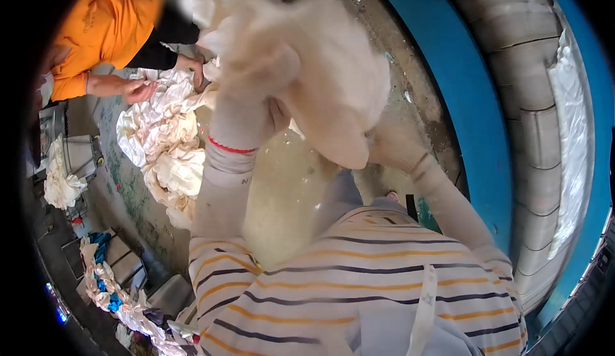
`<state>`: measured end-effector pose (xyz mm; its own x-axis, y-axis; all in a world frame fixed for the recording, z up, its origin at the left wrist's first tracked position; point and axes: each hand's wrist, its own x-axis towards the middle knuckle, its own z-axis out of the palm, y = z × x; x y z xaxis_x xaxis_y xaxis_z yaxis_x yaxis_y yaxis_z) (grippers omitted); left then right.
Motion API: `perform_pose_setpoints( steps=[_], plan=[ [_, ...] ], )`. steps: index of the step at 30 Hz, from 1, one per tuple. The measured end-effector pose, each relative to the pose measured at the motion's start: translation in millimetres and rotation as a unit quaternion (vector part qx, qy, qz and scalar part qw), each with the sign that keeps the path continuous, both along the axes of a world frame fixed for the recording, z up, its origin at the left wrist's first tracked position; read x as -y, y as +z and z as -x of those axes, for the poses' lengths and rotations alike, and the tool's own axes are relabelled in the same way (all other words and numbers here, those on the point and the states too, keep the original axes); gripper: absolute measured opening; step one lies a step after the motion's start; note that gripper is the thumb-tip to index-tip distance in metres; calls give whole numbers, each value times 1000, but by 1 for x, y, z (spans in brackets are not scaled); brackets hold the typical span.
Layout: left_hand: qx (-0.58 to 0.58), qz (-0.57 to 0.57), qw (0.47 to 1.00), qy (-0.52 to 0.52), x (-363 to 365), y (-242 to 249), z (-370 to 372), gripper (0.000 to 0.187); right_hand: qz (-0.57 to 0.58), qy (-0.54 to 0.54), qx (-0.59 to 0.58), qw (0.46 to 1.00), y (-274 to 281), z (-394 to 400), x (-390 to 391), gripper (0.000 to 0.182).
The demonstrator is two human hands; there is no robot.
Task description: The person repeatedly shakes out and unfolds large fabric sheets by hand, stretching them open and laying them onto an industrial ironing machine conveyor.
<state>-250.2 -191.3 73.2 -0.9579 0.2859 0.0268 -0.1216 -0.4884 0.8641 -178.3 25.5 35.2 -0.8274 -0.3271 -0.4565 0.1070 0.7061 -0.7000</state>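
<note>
A bunched cream-white cloth (pixel 333 68), smeared by motion, is held up in front of me. My left hand (pixel 246 109), in a pale glove with a red cuff edge, is closed on its left side. At the cloth's lower right, my right hand (pixel 392 146), also gloved and blurred, grips its edge; the fingertips are hidden by fabric. A long heap of crumpled white and cream cloth (pixel 170 138) lies on the floor to the left of my left arm.
A co-worker in an orange top (pixel 118 29) bends over the heap at upper left, both hands at the cloth. A blue frame (pixel 471 93) with a grey padded roll (pixel 528 100) runs along my right. Coloured and pale cloths (pixel 115 292) lie at lower left. Scraps litter the floor.
</note>
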Motion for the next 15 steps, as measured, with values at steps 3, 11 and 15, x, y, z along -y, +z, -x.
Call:
perform_pose_setpoints(
  steps=[3,11,15],
  plan=[
    [-158,114,972,131,18,12,22,22,145,-21,6,989,-56,-36,10,41],
    [-108,130,985,20,21,-141,-10,27,305,-249,58,917,-61,-112,-82,27],
    [71,157,984,-50,-101,-150,-184,55,397,-263,26,879,-61,-165,-126,25]
  ],
)
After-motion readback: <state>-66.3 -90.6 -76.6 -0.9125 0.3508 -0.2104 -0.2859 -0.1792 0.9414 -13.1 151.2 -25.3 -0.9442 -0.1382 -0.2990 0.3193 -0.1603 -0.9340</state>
